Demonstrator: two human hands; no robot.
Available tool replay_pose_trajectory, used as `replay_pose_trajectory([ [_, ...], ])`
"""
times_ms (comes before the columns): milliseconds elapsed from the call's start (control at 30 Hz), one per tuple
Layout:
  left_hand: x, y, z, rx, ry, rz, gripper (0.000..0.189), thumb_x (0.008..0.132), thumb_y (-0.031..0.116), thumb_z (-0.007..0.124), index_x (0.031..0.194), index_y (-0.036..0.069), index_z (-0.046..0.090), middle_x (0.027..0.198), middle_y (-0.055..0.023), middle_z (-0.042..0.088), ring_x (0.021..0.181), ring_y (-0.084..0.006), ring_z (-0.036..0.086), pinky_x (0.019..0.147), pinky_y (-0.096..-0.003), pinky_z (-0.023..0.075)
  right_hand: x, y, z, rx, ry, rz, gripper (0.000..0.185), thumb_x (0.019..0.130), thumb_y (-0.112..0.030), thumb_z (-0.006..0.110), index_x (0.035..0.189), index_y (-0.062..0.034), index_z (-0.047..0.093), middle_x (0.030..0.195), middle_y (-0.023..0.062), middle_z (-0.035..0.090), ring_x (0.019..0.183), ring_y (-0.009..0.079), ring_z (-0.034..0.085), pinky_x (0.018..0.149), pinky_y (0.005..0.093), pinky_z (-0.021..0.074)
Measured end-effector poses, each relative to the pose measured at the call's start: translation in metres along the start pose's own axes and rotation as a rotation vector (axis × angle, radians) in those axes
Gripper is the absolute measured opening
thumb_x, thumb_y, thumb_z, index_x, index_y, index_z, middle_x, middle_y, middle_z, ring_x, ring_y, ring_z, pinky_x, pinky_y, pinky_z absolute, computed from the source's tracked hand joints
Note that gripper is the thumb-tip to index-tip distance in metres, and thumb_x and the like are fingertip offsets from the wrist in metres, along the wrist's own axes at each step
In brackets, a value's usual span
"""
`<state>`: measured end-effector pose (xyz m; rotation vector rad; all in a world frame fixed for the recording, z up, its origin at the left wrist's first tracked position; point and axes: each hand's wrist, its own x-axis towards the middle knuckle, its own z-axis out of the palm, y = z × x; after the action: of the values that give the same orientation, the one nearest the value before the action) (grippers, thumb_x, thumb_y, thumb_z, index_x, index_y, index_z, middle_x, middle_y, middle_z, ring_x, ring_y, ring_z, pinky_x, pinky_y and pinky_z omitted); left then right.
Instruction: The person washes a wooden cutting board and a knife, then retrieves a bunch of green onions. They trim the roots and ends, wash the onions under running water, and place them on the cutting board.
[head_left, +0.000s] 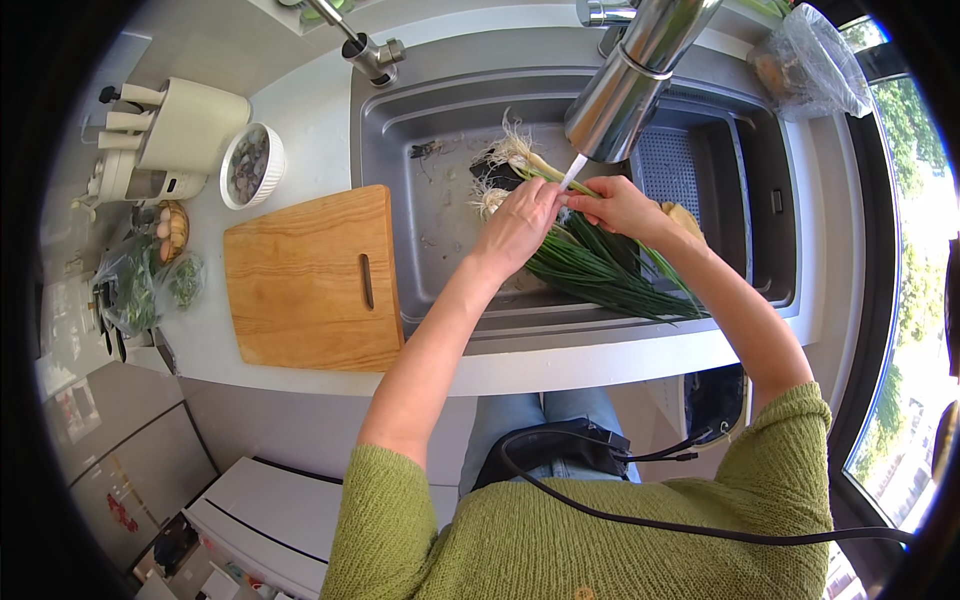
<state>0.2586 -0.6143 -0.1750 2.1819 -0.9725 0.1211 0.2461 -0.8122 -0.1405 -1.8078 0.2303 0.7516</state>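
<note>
Both my hands meet over the sink basin (442, 262), just below the chrome faucet spout (619, 105), where a thin stream of water falls. My left hand (521, 221) is closed around green onions beside their white, rooted ends (517, 154). My right hand (619, 206) pinches a pale green stalk close to my left fingertips. A bunch of long green onion leaves (592, 274) lies under my hands and reaches to the sink's front edge. A dark piece at the basin's middle is partly covered by the roots. Bits of debris (427, 150) lie on the basin floor.
A wooden cutting board (311, 281) overlaps the sink's left edge. Behind it stand a white bowl of shrimp-like food (251, 166) and a knife block (195, 124). Eggs in a basket (174, 231) and bagged greens (131, 289) are farther left. A perforated tray (667, 169) fills the sink's right side.
</note>
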Motion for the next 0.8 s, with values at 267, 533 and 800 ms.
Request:
replay_pose_trajectory([
  [267,0.002,-0.005,-0.003,0.111,-0.093,0.120,0.010,0.085,0.006,0.059,0.090,0.003,0.051,0.080,-0.0114,0.053,0.079,-0.0289,0.057,0.075,-0.0413,0.0474,0.000,-0.004,-0.010,0.074,-0.122,0.037,0.025,0.094,-0.028,0.061,0.089,-0.0052,0.067,0.063,-0.0060,0.047,0.049,0.0024,0.036,0.043,0.0205,0.0241],
  [533,-0.003,0.016,-0.008,-0.200,-0.087,-0.214,0.012,0.094,0.012,0.047,0.090,0.001,0.049,0.082,-0.0131,0.058,0.076,-0.0306,0.058,0.071,-0.0397,0.0481,-0.002,-0.002,-0.009,0.234,-0.260,0.060,0.023,0.097,-0.028,0.057,0.087,-0.0079,0.059,0.069,-0.0064,0.047,0.054,0.0027,0.035,0.046,0.0205,0.0253],
  [800,-0.013,0.030,0.019,-1.629,0.188,-0.810,0.022,0.098,0.021,0.037,0.082,0.009,0.048,0.076,0.0009,0.051,0.069,-0.0110,0.050,0.076,-0.0322,0.0488,-0.008,-0.003,-0.001,0.541,-0.335,0.026,0.021,0.101,-0.025,0.052,0.091,-0.0073,0.058,0.069,-0.0069,0.045,0.056,0.0007,0.033,0.046,0.0181,0.0222],
])
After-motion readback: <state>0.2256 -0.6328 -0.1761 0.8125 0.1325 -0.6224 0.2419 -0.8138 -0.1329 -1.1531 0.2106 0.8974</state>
